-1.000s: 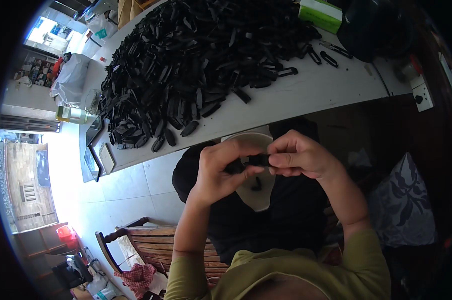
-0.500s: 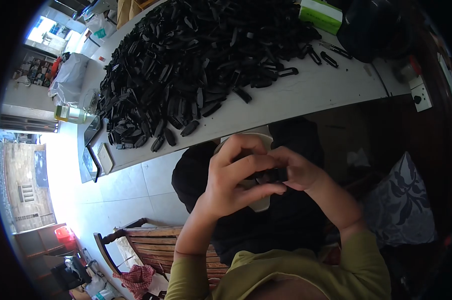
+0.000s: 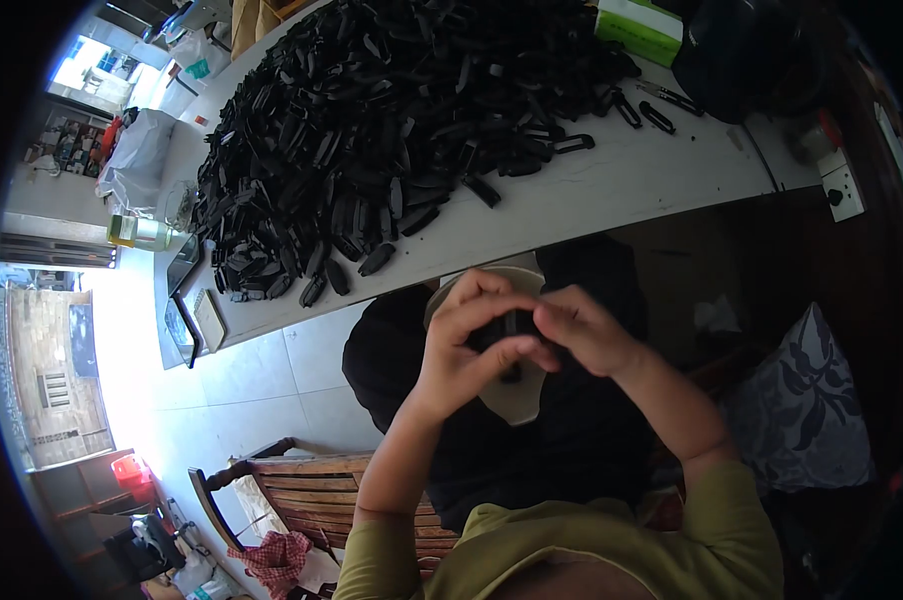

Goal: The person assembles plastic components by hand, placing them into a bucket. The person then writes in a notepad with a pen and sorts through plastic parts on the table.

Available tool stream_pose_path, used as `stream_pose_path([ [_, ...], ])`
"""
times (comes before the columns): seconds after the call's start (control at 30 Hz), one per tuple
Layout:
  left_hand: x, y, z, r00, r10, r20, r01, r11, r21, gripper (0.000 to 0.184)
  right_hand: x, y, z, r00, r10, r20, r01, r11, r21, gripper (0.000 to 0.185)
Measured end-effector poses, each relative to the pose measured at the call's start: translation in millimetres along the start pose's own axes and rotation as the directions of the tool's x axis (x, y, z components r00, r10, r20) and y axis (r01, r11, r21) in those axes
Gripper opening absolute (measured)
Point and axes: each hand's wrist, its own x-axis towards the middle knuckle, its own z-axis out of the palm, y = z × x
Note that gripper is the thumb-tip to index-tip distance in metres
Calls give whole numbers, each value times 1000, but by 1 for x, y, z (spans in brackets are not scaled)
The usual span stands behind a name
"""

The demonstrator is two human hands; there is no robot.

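Both hands meet above my lap. My left hand (image 3: 462,345) is curled round a small black plastic piece (image 3: 513,325), mostly hidden by the fingers. My right hand (image 3: 587,335) presses against it from the other side, thumb and fingers bent together at the left fingertips. Under them a pale container (image 3: 517,408) rests on my lap, with its rim partly covered by my hands. Beyond, a large heap of similar black plastic pieces (image 3: 342,150) covers much of the white table (image 3: 612,195).
A green box (image 3: 640,32) and a cutter-like tool (image 3: 672,98) lie at the table's back right. Phones (image 3: 182,325), a notepad (image 3: 210,318) and a bottle (image 3: 142,232) are at the left end. A wooden chair (image 3: 312,495) stands behind left; a patterned cushion (image 3: 807,410) is at right.
The black piece has shifted left and turned deeper into my left hand's grip. My right fingers have moved slightly, with the thumb now showing on top.
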Motion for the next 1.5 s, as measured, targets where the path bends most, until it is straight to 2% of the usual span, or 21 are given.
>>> stream_pose_path([
  [0.07,11,-9,-6,995,79,-55,-73,991,114,22,14,-2,-18,967,-193,-167,103,894,-437,31],
  [0.1,16,-17,-10,988,92,-127,-70,984,165,14,21,-14,-29,913,-318,-253,70,737,-673,24],
  [0.17,28,-26,-19,961,-153,-232,140,987,-73,9,36,-30,-52,775,-585,-240,-92,271,-958,16],
  [0.2,35,-30,-22,961,-149,-231,136,988,-71,9,43,-33,-65,709,-690,-146,-200,2,-980,17],
  [0.23,43,-35,-25,969,-93,-230,139,972,190,11,49,-32,-77,705,-695,-144,-199,1,-980,17],
  [0.27,50,-41,-27,976,-39,-216,133,889,439,13,55,-29,-90,706,-701,-100,-236,-100,-967,19],
  [0.3,57,-46,-28,982,86,-167,27,815,578,25,59,-27,-98,710,-702,-55,-270,-200,-942,21],
  [0.33,58,-49,-27,982,89,-168,26,814,581,25,59,-25,-103,708,-706,-21,-294,-267,-918,22],
  [0.37,62,-45,-23,989,111,-102,1,673,739,31,58,-26,-105,708,-706,-17,-289,-268,-919,22],
  [0.43,68,-47,-18,992,124,10,-52,343,938,44,51,-26,-105,748,-659,-75,-321,-260,-911,21],
  [0.57,73,-50,-15,996,45,73,-82,242,967,33,36,-29,-94,767,-621,-160,-346,-191,-919,21],
  [0.63,73,-50,-15,996,8,85,-85,259,962,35,31,-30,-84,668,-689,-282,-227,172,-959,19],
  [0.67,72,-48,-15,996,8,90,-89,261,961,35,27,-29,-84,666,-690,-286,-231,173,-957,19],
  [0.73,66,-43,-14,997,68,35,-68,582,810,33,18,-25,-83,796,-442,-414,-70,612,-788,25],
  [0.77,63,-40,-12,997,65,39,-69,583,809,33,17,-27,-72,836,-377,-399,23,750,-661,22],
  [0.83,58,-35,-6,998,11,-57,14,907,420,32,14,-36,-47,902,-169,-396,6,925,-380,19],
  [0.97,53,-17,-2,1000,30,-1,-28,934,356,30,14,-37,-29,946,-75,-317,0,972,-233,13],
  [1.13,46,-10,-4,996,87,17,-88,965,249,28,8,-41,-25,951,-57,-304,-33,958,-285,16],
  [1.2,43,-9,-3,997,79,15,-80,969,234,28,4,-43,-23,963,-40,-266,-17,978,-208,17],
  [1.43,35,-4,-1,989,117,85,-135,958,252,29,-8,-41,-21,985,-40,-168,-26,929,-369,21],
  [1.5,34,6,0,980,98,171,-141,956,258,32,-12,-38,-29,985,167,-54,-174,965,-198,22],
])
